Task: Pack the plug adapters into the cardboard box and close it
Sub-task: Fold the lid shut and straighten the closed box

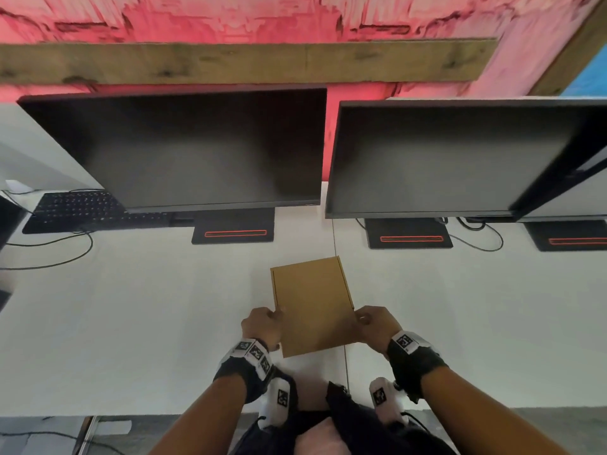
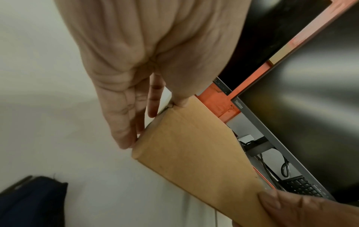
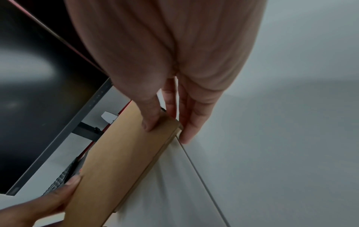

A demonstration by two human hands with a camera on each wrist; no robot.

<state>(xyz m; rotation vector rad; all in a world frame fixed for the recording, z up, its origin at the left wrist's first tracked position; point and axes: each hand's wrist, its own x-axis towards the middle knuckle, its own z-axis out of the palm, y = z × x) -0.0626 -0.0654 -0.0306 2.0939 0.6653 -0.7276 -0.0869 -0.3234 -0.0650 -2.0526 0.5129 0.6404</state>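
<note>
A flat brown cardboard box point(image 1: 312, 303) with its lid down lies lengthwise on the white desk point(image 1: 164, 323), in front of me. My left hand point(image 1: 262, 323) grips its left edge near the close end, thumb on the lid and fingers down the side; the left wrist view shows this left hand point(image 2: 151, 121) on the box point(image 2: 194, 145). My right hand point(image 1: 372, 323) grips the opposite edge the same way, and the right wrist view shows the right hand point(image 3: 168, 132) holding the box point(image 3: 120, 161). No plug adapters are in sight.
Two dark monitors point(image 1: 197, 146) point(image 1: 460, 159) on black stands point(image 1: 233, 229) line the back of the desk. A black keyboard point(image 1: 82, 208) and cables point(image 1: 65, 254) lie at the far left. A desk seam point(image 1: 338, 251) runs under the box.
</note>
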